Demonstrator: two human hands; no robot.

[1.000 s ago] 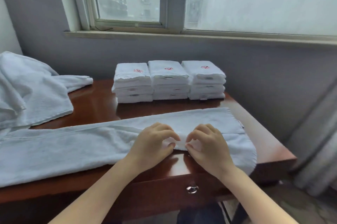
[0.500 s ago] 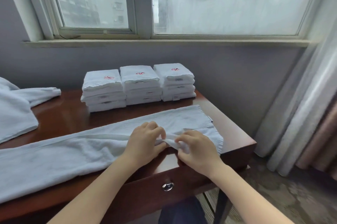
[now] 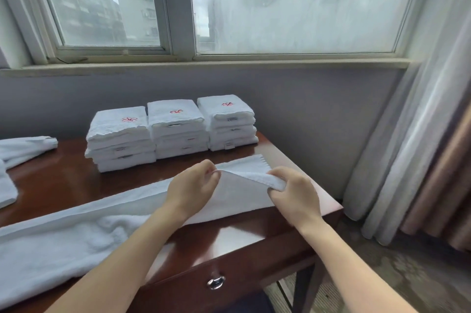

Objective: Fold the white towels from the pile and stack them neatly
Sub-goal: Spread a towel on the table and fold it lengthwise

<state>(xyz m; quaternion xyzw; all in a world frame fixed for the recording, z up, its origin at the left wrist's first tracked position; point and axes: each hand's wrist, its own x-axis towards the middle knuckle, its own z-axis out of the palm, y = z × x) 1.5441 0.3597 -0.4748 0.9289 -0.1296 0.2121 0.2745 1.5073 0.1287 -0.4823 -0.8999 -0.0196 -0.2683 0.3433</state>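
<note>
Towel [image 3: 76,236] end, flat on the table [image 3: 63,180] before, now rises pinched by fingers of left hand [image 3: 191,188] and right hand [image 3: 293,195], starting a fold.

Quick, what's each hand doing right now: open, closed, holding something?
Left hand: closed, pinching the edge of the long white towel.
Right hand: closed, gripping the same towel's raised edge.
</note>
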